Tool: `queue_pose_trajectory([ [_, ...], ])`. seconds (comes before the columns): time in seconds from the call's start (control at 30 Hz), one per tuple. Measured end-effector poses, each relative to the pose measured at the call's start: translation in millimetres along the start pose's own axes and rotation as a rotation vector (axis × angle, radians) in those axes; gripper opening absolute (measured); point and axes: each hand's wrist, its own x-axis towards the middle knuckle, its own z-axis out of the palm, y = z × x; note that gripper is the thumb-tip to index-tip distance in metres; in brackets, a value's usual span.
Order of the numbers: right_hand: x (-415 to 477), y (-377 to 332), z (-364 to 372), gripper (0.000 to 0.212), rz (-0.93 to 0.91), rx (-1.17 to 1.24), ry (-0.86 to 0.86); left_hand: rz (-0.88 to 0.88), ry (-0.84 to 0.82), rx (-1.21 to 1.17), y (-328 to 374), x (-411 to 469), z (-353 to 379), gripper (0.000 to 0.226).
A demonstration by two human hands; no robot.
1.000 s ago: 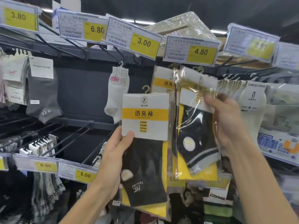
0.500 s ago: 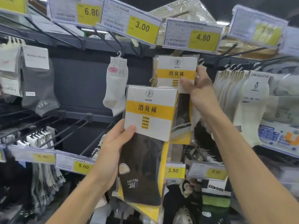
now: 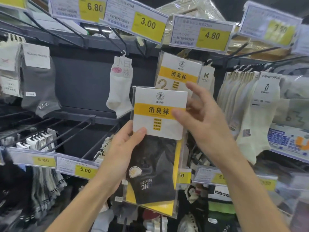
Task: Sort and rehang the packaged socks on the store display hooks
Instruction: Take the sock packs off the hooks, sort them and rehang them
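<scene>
My left hand (image 3: pixel 124 148) grips a clear pack of black socks (image 3: pixel 158 148) with a white and yellow card and a small plastic hanger at its top. It holds the pack upright in front of the display. My right hand (image 3: pixel 199 121) is at the pack's upper right edge, its thumb on the yellow band and its fingers spread. Behind it, a second pack of the same kind (image 3: pixel 179 71) hangs on a hook under the 4.80 price tag (image 3: pixel 200 33).
A white sock (image 3: pixel 119 87) hangs on the hook under the 3.00 tag. Grey socks (image 3: pixel 37 84) hang at left, cream socks (image 3: pixel 260 114) at right. Bare black hooks (image 3: pixel 73 136) jut out at the lower left above the 5.00 tag. More packs fill the lower rows.
My right hand let go of the second pack, which now hangs on the hook, and came down to the pack in my left hand. The left hand stayed about where it was.
</scene>
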Motion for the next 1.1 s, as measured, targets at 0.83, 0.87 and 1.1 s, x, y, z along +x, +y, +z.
queue_pose_trajectory([
  [0.83, 81, 8, -18, 0.042, 0.084, -0.177, 0.262, 0.292, -0.019, 0.778, -14, -13, 11, 0.015],
  [0.87, 74, 7, -17, 0.047, 0.093, -0.223, 0.284, 0.317, -0.034, 0.839, -14, -15, 11, 0.014],
  [1.1, -71, -2, 7, 0.031, -0.032, -0.326, 0.471, 0.493, -0.167, 1.015, -22, -48, 23, 0.022],
])
